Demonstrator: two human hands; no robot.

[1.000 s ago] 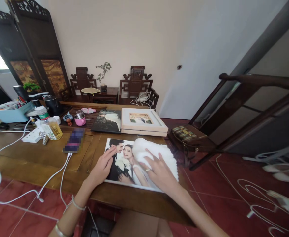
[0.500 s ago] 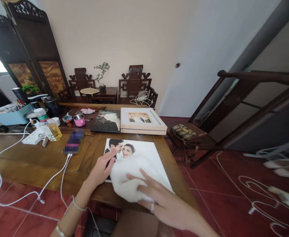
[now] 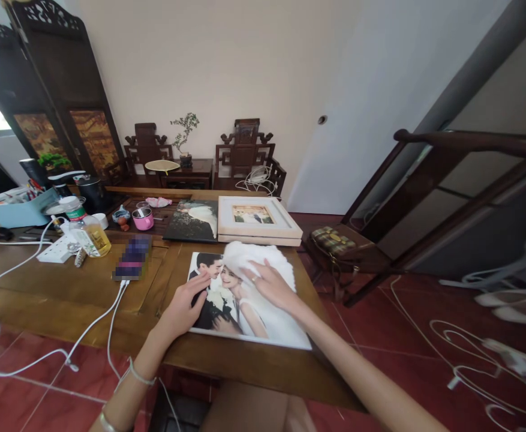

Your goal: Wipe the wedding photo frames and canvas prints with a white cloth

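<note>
A large wedding photo print (image 3: 227,318) lies flat near the front edge of the wooden table (image 3: 65,288). My left hand (image 3: 185,306) rests on the print's left side with fingers stretched out, pressing it down. My right hand (image 3: 269,287) lies flat on a white fluffy cloth (image 3: 249,258), which sits on the print's upper right part. A ring shows on one finger.
Behind the print lie a dark photo (image 3: 193,220) and a cream framed photo (image 3: 256,219). To the left are a phone (image 3: 132,258) on a white cable, an oil bottle (image 3: 89,231), a power strip (image 3: 56,249), a pink cup (image 3: 143,219). A dark chair (image 3: 348,252) stands right.
My right hand swept the cloth from the print's top right down to its near edge, then back up to the top. The left hand stayed put.
</note>
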